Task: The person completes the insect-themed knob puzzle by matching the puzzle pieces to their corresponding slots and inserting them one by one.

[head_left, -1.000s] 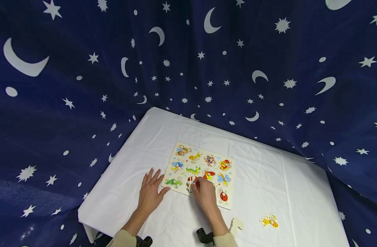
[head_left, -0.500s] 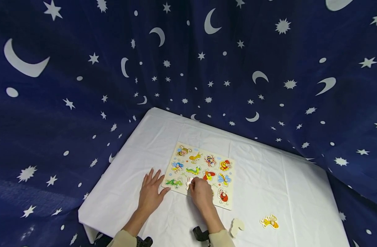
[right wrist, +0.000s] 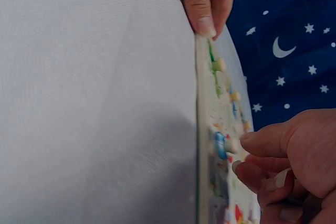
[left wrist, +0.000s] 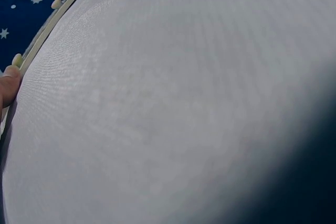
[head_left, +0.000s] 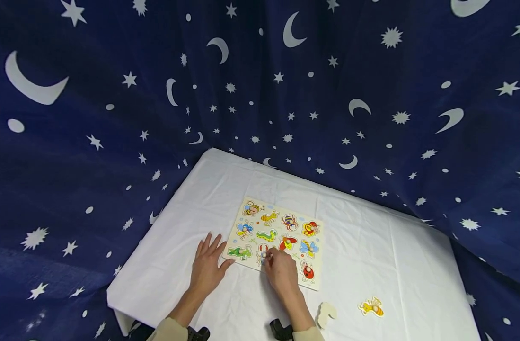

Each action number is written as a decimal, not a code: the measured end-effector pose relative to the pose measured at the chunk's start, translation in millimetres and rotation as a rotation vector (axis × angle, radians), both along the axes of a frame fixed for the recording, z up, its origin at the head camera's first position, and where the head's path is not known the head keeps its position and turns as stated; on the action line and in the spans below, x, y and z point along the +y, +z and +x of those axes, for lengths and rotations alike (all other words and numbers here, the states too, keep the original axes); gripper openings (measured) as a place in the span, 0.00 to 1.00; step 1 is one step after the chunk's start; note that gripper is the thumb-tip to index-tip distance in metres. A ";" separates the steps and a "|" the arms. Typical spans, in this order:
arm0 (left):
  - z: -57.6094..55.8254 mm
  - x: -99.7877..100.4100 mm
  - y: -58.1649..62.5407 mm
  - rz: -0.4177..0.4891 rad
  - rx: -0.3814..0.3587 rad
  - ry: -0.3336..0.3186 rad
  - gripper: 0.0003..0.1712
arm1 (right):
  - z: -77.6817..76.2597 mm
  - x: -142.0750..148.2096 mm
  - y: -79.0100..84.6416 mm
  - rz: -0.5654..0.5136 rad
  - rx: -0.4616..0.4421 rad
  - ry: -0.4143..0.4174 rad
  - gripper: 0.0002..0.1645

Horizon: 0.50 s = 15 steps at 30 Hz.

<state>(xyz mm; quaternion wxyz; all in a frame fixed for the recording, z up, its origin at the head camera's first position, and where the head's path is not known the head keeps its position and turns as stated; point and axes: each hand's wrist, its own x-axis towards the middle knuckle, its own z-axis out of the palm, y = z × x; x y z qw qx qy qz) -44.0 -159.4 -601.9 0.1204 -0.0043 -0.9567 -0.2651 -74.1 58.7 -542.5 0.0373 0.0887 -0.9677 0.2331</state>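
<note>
A wooden peg puzzle board with colourful insect pieces lies on the white table. My left hand rests with spread fingers beside its left corner, the thumb touching the edge near a green grasshopper piece. At the front row, my right hand is over a red, white and blue insect piece, partly hidden by the fingers. In the right wrist view, that piece's pale knob stands just off the thumb and fingertips, which are apart from each other.
A yellow bee piece lies face up right of the board. Near my right forearm is a plain curved wooden piece, face down. A dark blue curtain with moons and stars hangs behind the table.
My right hand held and turned the striped insect piece over its place, then drew its fingers slightly back from the knob. The left hand has stayed still.
</note>
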 end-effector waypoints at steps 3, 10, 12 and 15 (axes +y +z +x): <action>-0.3 0.1 0.6 0.005 -0.002 -0.002 0.36 | 2.4 6.1 3.7 0.008 0.001 -0.020 0.07; 0.3 1.4 1.7 0.015 -0.006 -0.008 0.36 | 10.0 26.9 13.2 0.062 -0.056 -0.080 0.06; 0.2 0.5 1.4 0.018 -0.005 -0.009 0.36 | 12.8 32.1 16.2 0.076 -0.095 -0.100 0.06; -0.3 0.4 1.1 0.027 -0.001 -0.007 0.36 | 17.0 39.9 19.5 0.106 -0.155 -0.133 0.08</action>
